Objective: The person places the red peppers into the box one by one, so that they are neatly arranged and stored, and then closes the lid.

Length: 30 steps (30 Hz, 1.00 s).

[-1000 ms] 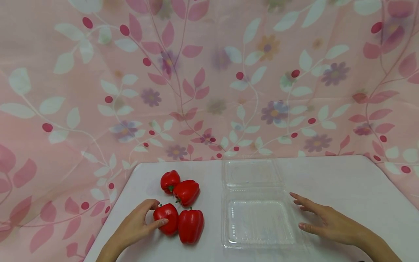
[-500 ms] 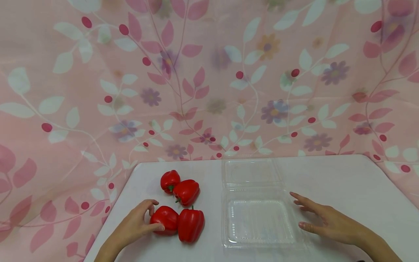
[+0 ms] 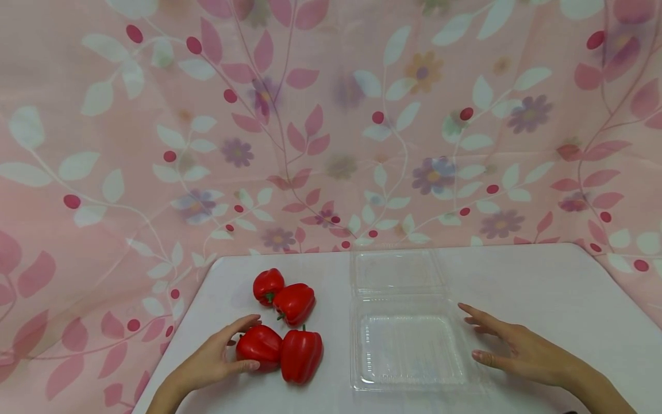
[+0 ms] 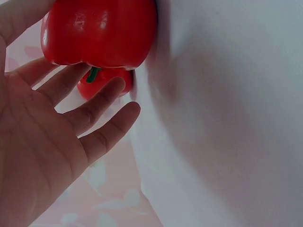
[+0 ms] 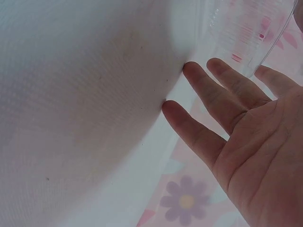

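Note:
My left hand (image 3: 209,359) is at the near left red bell pepper (image 3: 260,348), its thumb on the near side and its fingers on the far side. In the left wrist view the fingers (image 4: 102,106) of that hand are spread and loosely extended beside the pepper (image 4: 102,33); whether they touch it I cannot tell. This pepper lies on its side against another bell pepper (image 3: 301,355). My right hand (image 3: 522,353) hovers with loose, spread fingers by the right side of a clear plastic clamshell container (image 3: 357,345); nothing is in its grasp.
Two more red bell peppers, one (image 3: 269,286) farther back and one (image 3: 295,303) beside it, lie at the back left. The container's lid (image 3: 398,273) is folded back toward the floral curtain (image 3: 331,126). All rest on a white table (image 3: 538,276).
The near left pepper has tipped over toward the left, its stem swinging from the far side to the left. My left hand has shifted slightly around it. The right hand has stayed put.

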Tool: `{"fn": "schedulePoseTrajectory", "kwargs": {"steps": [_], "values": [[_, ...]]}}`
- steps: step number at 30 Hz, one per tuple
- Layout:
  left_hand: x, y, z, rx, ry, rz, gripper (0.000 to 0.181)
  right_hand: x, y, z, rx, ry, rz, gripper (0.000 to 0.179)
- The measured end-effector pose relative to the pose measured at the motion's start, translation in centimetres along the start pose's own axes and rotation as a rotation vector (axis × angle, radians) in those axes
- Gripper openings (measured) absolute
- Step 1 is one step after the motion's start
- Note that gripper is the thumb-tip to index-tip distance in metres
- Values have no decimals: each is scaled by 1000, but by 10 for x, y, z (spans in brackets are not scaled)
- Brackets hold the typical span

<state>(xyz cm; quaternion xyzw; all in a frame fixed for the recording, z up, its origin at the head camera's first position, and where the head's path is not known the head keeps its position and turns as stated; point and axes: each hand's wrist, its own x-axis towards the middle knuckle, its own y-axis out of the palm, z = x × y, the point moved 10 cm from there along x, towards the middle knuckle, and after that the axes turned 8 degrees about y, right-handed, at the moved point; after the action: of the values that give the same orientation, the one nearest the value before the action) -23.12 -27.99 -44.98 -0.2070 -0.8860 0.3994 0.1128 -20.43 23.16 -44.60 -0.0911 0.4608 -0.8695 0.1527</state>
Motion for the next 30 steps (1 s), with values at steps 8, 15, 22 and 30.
{"fn": "schedulePoseTrajectory", "kwargs": {"steps": [8,15,22,30], "values": [[-2,1,-2,-13,-9,17,75,0,2,-3,-22,9,-2,77],[-4,-2,-4,9,-16,9,71,-1,1,-1,-24,2,-9,78],[-9,-12,-11,81,-7,-25,70,-1,2,-2,-39,7,-14,78],[-12,-23,-23,88,-28,-48,67,-1,1,-2,-44,8,-14,78]]}}
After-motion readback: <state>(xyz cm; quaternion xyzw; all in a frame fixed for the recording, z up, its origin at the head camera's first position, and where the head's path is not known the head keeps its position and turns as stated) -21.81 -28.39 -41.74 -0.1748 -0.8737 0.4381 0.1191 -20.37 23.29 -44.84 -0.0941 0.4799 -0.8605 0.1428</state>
